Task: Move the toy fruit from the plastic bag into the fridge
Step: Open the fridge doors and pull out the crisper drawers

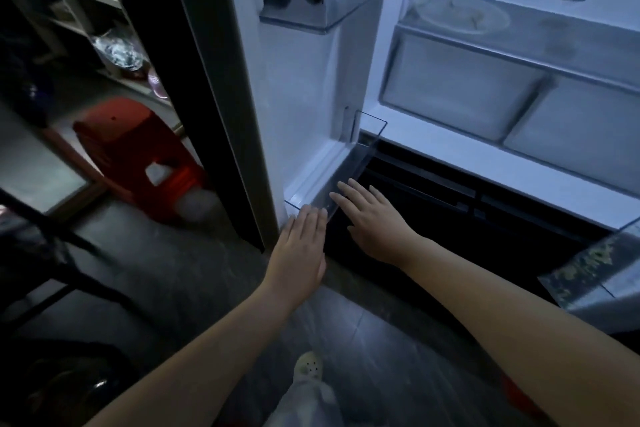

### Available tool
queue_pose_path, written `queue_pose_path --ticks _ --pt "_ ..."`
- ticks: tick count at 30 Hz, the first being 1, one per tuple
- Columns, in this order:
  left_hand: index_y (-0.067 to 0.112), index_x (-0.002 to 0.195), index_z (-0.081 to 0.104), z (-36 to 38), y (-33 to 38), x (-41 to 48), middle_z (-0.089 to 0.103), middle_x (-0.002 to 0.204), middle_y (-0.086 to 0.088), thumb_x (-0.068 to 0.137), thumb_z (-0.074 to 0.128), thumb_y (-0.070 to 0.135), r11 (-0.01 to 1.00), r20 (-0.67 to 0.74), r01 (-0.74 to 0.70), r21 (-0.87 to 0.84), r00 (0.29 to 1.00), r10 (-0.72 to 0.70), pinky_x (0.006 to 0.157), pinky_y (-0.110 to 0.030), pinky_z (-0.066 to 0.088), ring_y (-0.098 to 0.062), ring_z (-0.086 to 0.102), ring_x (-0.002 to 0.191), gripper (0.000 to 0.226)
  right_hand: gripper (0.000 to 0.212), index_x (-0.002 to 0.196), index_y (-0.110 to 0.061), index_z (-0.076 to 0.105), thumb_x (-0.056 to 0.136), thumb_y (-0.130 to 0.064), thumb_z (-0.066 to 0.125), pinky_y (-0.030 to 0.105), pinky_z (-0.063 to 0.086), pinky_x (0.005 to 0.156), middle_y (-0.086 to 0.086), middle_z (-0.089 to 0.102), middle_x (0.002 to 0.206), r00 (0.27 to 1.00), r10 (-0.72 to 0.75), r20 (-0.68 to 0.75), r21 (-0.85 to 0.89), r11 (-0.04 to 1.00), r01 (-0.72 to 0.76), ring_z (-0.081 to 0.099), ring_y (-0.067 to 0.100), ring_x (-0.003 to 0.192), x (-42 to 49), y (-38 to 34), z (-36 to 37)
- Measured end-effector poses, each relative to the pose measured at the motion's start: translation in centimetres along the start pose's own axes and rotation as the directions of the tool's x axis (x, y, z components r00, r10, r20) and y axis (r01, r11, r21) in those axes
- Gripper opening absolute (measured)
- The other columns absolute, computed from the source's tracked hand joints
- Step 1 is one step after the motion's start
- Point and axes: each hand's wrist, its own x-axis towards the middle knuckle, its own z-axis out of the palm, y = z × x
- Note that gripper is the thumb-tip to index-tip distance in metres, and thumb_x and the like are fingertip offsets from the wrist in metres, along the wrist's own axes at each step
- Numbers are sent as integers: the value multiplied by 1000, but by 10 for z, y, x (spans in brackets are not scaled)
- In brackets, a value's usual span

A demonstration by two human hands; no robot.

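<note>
red stool (138,149) well left of hands | left hand (301,246) flat, empty, at near end of clear door bin (367,149) | right hand (374,218) flat, empty, fingertips on bin wall, probably steadying it | fridge (460,87) open beyond | toy fruit, plastic bag: unseen
</note>
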Motion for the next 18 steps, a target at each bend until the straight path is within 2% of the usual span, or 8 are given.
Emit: queue_pose_path --ticks 4,8,10,13,18 --pt "2 147 19 6 -29 -5 27 152 -18 84 62 31 996 32 83 -23 996 -82 112 -45 27 -30 20 142 82 75 148 -18 20 83 -21 58 54 18 114 12 23 154 998 -69 3 -48 996 69 13 31 144 21 -10 3" --pt "4 144 27 6 -58 -4 32 149 -16 82 63 30 984 40 178 -20 983 -177 109 -54 29 -29 23 142 77 80 149 -25 7 85 -23 55 54 17 114 12 18 156 994 -107 33 -35 994 108 10 32 144 47 -23 5" --pt "4 141 34 5 -70 0 38 146 -16 82 64 27 973 20 229 -21 973 -229 109 -53 30 -29 27 140 70 74 150 -24 10 87 -24 50 54 18 114 13 21 155 993 -112 25 -25 993 112 14 34 143 61 -32 3" --pt "6 145 26 7 -84 7 28 152 -15 90 53 26 961 17 276 -19 961 -275 115 -50 19 -28 17 143 65 70 150 -22 16 88 -28 49 52 23 113 14 24 153 992 -125 15 -14 992 125 20 36 141 78 -43 1" --pt "7 149 12 15 -119 14 13 157 -13 93 45 24 938 -14 344 -41 938 -345 118 -44 3 -26 6 145 67 76 150 -21 6 90 -34 51 49 14 116 7 16 156 991 -131 38 -48 990 133 13 31 142 116 -57 3"
